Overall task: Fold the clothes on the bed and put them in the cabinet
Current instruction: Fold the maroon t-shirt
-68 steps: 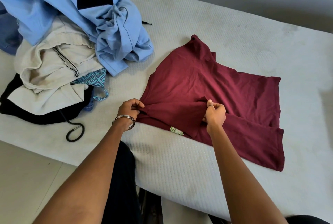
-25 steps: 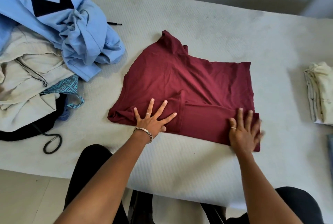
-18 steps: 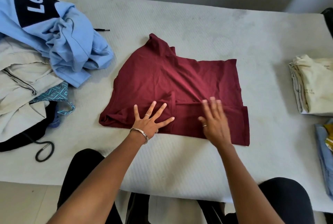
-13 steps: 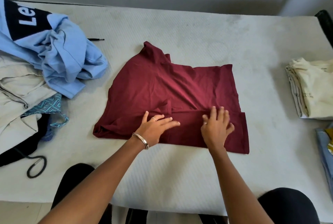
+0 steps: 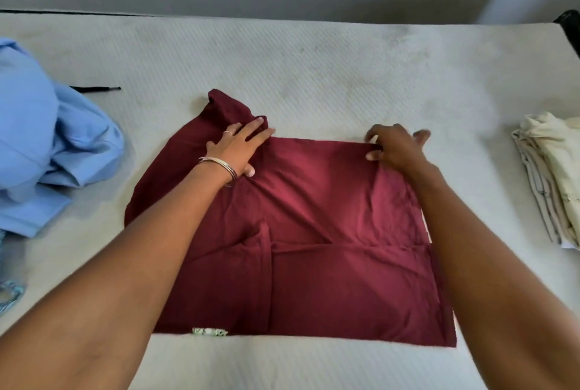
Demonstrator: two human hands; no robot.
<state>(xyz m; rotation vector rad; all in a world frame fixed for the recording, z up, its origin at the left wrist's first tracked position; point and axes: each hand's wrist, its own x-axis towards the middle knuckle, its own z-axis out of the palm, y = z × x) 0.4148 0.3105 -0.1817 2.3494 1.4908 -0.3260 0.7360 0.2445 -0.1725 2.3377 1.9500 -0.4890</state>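
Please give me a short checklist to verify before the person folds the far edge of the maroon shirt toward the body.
1. Left hand on the far left part of the maroon shirt: ok, fingers straight, pressing the cloth.
2. Right hand gripping the far right corner: cannot tell, motion blur hides the fingers.
3. Near side already folded over: ok, a fold edge crosses the shirt.
4. Cloth smooth: not ok, wrinkles run across the middle.
5. Light blue garment apart from the shirt: ok.
6. Folded cream stack apart: ok.
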